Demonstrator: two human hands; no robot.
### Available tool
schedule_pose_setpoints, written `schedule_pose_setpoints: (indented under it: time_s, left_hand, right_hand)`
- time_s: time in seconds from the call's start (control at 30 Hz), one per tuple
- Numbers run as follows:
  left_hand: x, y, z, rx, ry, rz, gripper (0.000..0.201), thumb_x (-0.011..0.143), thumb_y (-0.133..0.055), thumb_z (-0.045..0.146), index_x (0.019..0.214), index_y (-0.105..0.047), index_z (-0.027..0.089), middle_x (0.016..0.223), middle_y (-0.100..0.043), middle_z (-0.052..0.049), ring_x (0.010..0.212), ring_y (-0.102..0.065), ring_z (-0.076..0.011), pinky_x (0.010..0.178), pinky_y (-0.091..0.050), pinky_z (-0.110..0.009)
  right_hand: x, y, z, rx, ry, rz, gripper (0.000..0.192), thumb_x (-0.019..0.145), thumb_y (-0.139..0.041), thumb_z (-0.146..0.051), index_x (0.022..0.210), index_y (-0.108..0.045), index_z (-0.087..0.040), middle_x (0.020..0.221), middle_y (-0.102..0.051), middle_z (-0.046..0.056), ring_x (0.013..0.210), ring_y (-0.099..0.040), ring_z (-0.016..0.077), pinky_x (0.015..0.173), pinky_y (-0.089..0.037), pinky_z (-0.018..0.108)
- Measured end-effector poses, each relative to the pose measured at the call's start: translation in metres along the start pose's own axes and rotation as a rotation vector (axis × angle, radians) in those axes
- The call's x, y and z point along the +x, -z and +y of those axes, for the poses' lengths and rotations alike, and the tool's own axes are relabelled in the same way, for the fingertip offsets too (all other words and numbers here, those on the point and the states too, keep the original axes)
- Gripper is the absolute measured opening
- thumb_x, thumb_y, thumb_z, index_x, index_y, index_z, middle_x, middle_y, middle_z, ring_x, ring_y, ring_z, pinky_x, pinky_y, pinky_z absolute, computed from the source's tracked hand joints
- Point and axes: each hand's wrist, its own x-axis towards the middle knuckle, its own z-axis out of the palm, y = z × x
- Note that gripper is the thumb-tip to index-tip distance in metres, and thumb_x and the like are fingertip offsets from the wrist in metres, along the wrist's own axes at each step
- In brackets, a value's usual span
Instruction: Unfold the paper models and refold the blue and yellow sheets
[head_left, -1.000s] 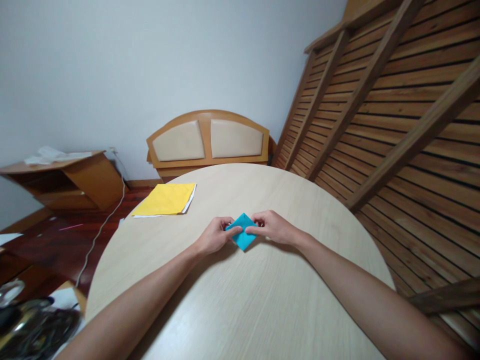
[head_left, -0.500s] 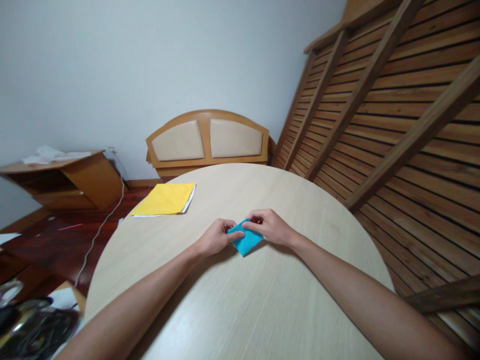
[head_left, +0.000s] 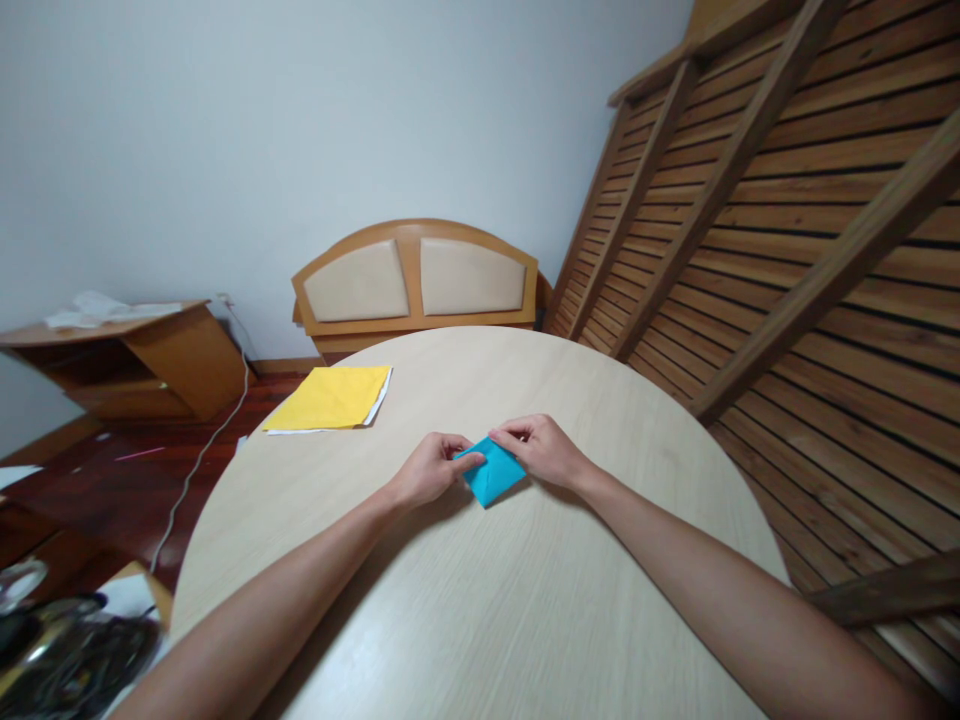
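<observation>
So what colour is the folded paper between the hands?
The folded paper is bright cyan-blue, in the head view.

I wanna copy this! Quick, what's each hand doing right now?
Left hand: closed, holding the blue paper by its left side, thumb on top.
Right hand: closed, pinching that paper's upper right edge.

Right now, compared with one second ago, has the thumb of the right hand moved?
Yes, slightly. The right hand has moved its thumb farther away, toward the headboard, near the far edge of the blue paper.
</observation>
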Motion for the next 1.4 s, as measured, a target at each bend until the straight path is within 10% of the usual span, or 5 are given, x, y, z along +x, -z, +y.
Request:
schedule_pose_setpoints:
  time_s: [0.47, 1.4]
  left_hand:
    - [0.002, 0.0, 0.003, -0.063, -0.027, 0.161, 0.043, 0.069, -0.079, 0.052, 0.078, -0.071, 0.011, 0.069, -0.065, -0.005, 0.063, -0.055, -0.0145, 0.057, -0.042, -0.025]
    - [0.006, 0.015, -0.003, -0.227, -0.108, 0.272, 0.027, 0.072, -0.075, 0.03, 0.088, -0.058, 0.017, 0.081, -0.069, -0.004, 0.076, -0.067, -0.0174, 0.054, -0.048, -0.022]
  right_hand:
    - [0.0, -0.007, 0.003, 0.201, -0.047, -0.015, 0.033, 0.083, -0.07, -0.042, 0.1, -0.074, -0.014, 0.095, -0.074, 0.008, 0.082, -0.064, 0.0193, 0.072, -0.048, 0.029]
    - [0.006, 0.008, 0.019, 0.211, -0.101, -0.037, 0.031, 0.089, -0.058, -0.044, 0.083, -0.067, -0.015, 0.075, -0.066, 0.003, 0.07, -0.059, 0.0155, 0.066, -0.044, 0.028]
